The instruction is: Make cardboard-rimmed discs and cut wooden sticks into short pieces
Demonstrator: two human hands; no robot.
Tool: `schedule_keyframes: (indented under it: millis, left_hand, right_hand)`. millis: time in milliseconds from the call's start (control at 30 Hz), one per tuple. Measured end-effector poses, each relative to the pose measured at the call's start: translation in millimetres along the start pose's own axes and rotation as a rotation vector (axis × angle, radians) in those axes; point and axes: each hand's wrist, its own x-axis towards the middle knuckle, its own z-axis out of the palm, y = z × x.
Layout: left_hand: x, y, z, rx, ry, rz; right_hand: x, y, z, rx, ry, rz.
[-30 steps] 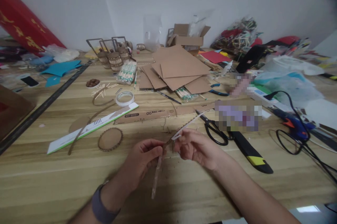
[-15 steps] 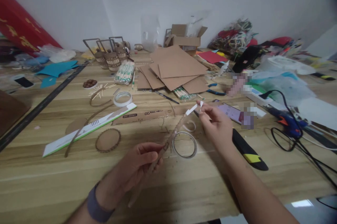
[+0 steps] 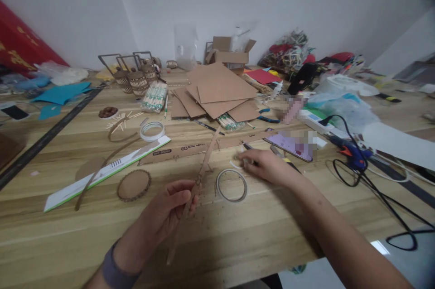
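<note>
My left hand [image 3: 171, 205] pinches a narrow brown cardboard strip [image 3: 208, 157] between thumb and fingers. The strip slants away from me, its near end hanging below the hand. To the right, my right hand [image 3: 263, 165] is low over the table with its fingers curled together; whatever they may hold is hidden. Beside those fingertips lies a curled white paper strip [image 3: 234, 165]. A roll of tape [image 3: 231, 185] lies flat between the two hands. Partly covered by my right hand and wrist is a black-and-yellow utility knife [image 3: 290, 164].
Left of my hands are a round cardboard disc [image 3: 134, 185], a white-green strip [image 3: 108, 173] and another tape roll [image 3: 152, 131]. Cardboard sheets [image 3: 224, 85] are stacked farther back. A phone [image 3: 288, 144] and a blue glue gun [image 3: 355, 155] with a looping cable lie right.
My right hand has moved down from the cardboard strip's far end toward the table. The white piece it pinched there no longer shows on the strip. The view has shifted slightly right.
</note>
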Motion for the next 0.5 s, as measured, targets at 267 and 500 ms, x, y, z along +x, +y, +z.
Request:
schedule_keyframes:
  millis: [267,500]
  left_hand:
    - [0.4,-0.4,1.2,0.033,0.056,0.006]
    - [3.1,-0.6,1.1,-0.063,0.051,-0.049]
  right_hand:
    - [-10.8,-5.6,5.0,-0.279,-0.057,-0.121]
    - [-57.8,55.4,-92.1,-0.498,0.440,0.205]
